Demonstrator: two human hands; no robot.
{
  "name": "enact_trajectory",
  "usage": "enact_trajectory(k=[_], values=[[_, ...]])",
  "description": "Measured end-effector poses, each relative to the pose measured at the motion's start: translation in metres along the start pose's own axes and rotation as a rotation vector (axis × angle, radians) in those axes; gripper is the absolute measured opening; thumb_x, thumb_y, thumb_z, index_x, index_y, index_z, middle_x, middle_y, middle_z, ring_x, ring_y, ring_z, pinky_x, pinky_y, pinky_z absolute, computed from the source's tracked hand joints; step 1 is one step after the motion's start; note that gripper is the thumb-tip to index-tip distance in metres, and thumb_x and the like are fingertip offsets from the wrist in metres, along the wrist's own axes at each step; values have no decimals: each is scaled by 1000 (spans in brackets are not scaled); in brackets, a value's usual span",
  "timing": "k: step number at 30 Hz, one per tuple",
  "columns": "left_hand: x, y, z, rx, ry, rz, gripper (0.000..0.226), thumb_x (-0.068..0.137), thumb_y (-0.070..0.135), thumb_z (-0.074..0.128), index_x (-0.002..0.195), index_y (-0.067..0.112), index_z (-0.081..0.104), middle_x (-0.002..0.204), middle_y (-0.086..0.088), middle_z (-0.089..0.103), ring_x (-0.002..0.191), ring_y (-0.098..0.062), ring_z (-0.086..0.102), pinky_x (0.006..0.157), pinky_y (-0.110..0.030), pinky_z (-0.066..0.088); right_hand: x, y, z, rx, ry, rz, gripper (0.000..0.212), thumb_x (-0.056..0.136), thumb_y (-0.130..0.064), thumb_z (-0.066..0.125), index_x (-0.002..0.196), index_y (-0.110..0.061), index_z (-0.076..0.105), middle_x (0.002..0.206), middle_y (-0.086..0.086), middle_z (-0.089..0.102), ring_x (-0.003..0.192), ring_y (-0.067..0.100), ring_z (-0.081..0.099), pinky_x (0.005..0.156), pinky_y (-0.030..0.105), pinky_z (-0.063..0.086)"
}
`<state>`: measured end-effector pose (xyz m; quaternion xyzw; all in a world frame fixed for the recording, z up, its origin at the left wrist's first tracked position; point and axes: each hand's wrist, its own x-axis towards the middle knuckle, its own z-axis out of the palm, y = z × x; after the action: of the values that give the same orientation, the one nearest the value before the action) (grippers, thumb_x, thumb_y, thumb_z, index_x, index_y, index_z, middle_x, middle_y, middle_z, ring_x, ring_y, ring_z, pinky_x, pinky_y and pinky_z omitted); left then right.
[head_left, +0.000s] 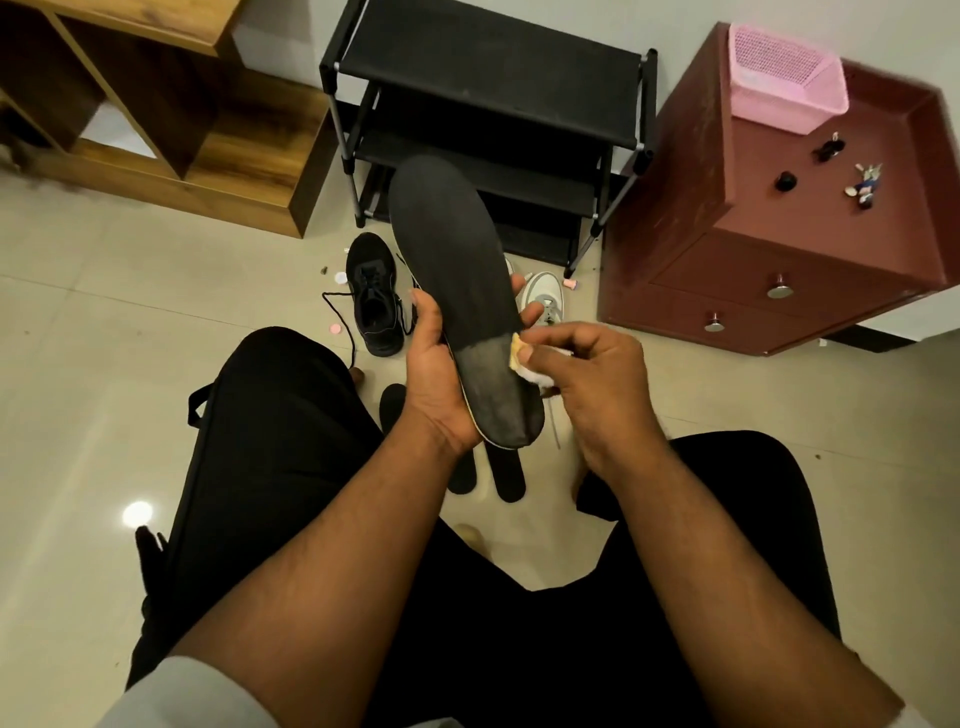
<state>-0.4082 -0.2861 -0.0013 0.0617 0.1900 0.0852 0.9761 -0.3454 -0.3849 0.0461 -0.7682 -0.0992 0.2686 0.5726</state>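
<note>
One-third done, I'd say: left hand (441, 379) grips insole (447, 249), right hand (597, 374) pinches sponge (518, 356); heel looks wiped, forefoot left to do.

One insole (447, 260) and one sponge (517, 351) are held. Two shoes are seen: one black shoe (375, 301) and one white shoe (544, 297). One pink basket (784, 78), one black rack (488, 93) and two knobs (779, 289) are counted.

Tiled floor (130, 312), black rack (493, 88), maroon cabinet (753, 249).
</note>
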Motion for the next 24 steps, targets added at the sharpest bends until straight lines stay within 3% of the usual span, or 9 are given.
enact_trajectory(k=[3, 6, 9, 11, 15, 18, 21, 24], values=[[3, 1, -2, -13, 60, 41, 93, 79, 77, 39, 140, 9, 50, 114, -14, 65, 103, -24, 63, 107, -40, 40, -15, 10, -7, -103, -10, 35, 15, 76, -10, 77, 79, -24, 75, 80, -9, 73, 76, 6, 68, 57, 17, 48], [6, 2, -5, -38, 113, 71, 89, 84, 77, 35, 137, 8, 54, 121, -14, 64, 105, -25, 64, 105, -40, 43, -31, 23, -12, -248, -12, 13, 11, 77, -19, 78, 81, -29, 76, 81, -10, 72, 76, 11, 67, 60, 29, 56], [6, 3, -5, -66, 136, 91, 86, 87, 77, 30, 121, 6, 66, 118, -12, 67, 102, -24, 66, 96, -42, 50, -42, 33, -14, -449, -29, -167, 15, 79, -22, 76, 94, -22, 76, 87, -10, 67, 77, 5, 61, 64, 12, 48], [6, 1, -4, -83, 159, 99, 86, 88, 77, 29, 114, 6, 70, 115, -11, 69, 101, -25, 66, 91, -42, 53, -46, 37, -14, -610, -40, -316, 22, 82, -22, 74, 104, -17, 74, 89, -5, 63, 79, 5, 58, 64, 8, 43], [5, 1, -4, -95, 206, 104, 86, 87, 78, 27, 117, 8, 66, 118, -11, 67, 106, -25, 64, 95, -46, 50, -42, 42, -11, -838, -20, -579, 20, 83, -17, 72, 102, -9, 74, 86, 4, 66, 80, 17, 57, 64, 23, 46], [5, 1, -4, -68, 205, 56, 88, 86, 80, 25, 123, 9, 63, 120, -12, 67, 107, -24, 64, 100, -48, 45, -33, 39, -9, -893, 16, -679, 16, 83, -8, 70, 98, -5, 74, 85, 8, 67, 79, 21, 59, 69, 21, 42], [0, -4, -1, -3, 165, -42, 93, 84, 83, 23, 132, 10, 57, 112, -13, 70, 105, -25, 65, 100, -44, 46, -15, 26, -7, -894, 28, -757, 20, 90, -12, 57, 97, -2, 72, 86, 11, 68, 78, 24, 60, 73, 19, 39], [-6, -9, 4, 35, 134, -77, 83, 92, 73, 28, 114, 6, 71, 112, -13, 70, 103, -26, 67, 96, -42, 50, 9, 12, -5, -902, -15, -816, 32, 90, -17, 45, 93, 0, 72, 84, 14, 68, 75, 27, 62, 73, 23, 43]])
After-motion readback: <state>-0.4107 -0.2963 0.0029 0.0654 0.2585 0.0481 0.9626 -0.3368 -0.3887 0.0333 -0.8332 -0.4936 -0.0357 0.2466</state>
